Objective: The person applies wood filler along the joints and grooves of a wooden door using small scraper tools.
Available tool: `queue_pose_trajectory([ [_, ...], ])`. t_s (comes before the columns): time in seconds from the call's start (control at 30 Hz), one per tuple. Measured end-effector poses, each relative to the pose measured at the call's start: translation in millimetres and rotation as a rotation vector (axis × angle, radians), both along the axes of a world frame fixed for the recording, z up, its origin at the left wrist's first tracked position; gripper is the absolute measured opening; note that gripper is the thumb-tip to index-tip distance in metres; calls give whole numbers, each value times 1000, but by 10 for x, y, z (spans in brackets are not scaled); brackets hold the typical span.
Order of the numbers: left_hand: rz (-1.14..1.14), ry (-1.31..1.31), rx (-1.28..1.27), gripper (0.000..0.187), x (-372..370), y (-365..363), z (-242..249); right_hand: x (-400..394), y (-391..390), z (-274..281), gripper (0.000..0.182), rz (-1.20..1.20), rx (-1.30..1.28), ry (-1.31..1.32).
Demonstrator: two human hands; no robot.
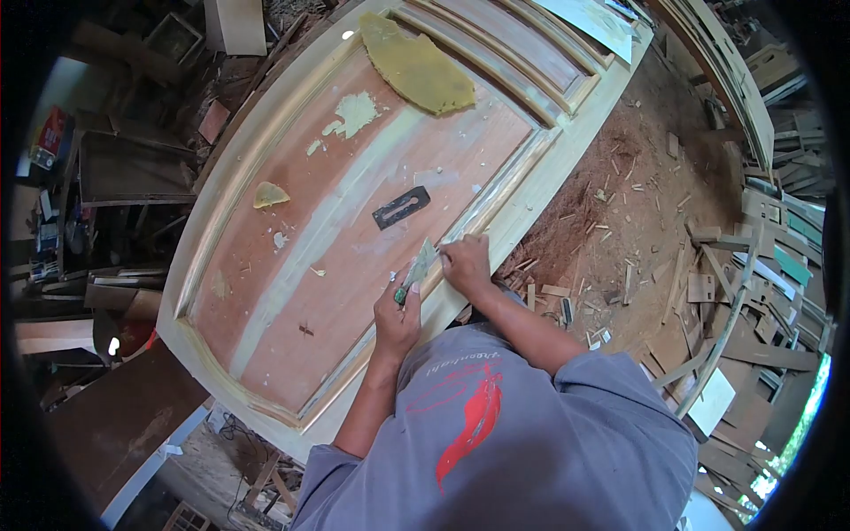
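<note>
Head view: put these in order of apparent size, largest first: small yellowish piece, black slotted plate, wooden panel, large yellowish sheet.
1. Wooden panel, partly covered
2. Large yellowish sheet
3. Black slotted plate
4. Small yellowish piece

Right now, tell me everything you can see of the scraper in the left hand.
The scraper has a flat, pale, roughly triangular blade, apparently metal and smeared, and a green handle end largely covered by the left hand gripping it. The blade points away from the person's body, by the raised moulding along the panel's near side. The right hand is close beside the blade; whether it, or the wood, touches the blade can't be told.
</note>
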State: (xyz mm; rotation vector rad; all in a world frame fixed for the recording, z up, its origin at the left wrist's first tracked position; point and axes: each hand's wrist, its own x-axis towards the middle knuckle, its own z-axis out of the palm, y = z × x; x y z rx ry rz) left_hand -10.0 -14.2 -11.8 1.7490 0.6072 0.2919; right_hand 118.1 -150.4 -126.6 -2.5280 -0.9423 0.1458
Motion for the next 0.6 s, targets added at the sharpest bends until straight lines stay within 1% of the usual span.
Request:
queue_pose_trajectory([
  [0.03, -3, 12, -4, 40, 5, 0, 19, -49, 15, 3, 10, 22, 12, 12],
  [0.13, -10, 25, 8, 40, -14, 18, 19, 35, -46, 30, 10, -46, 81, 65],
  [0.17, -7, 25, 9, 40, -28, 19, 8, 157, -83, 60, 15, -90, 68, 121],
  [0.23, 1, 27, 4, 40, -53, 24, -20, 485, -148, 131, 14, -194, -102, 46],
  [0.3, 4, 26, -7, 40, -65, 11, -24, 838, -225, 103, 13, -265, -86, -61],
  [0.4, 5, -9, 11, 40, -59, 1, -26, 1225, -297, 23, 11, -282, -16, -114],
  [0.5, 14, -59, 45, 39, -42, -4, -35, 1326, -312, -18, 12, -244, -120, -117],
  [0.6, 22, -12, -16, 39, -57, -10, 6, 1235, -286, -13, 11, -197, -179, -84],
])
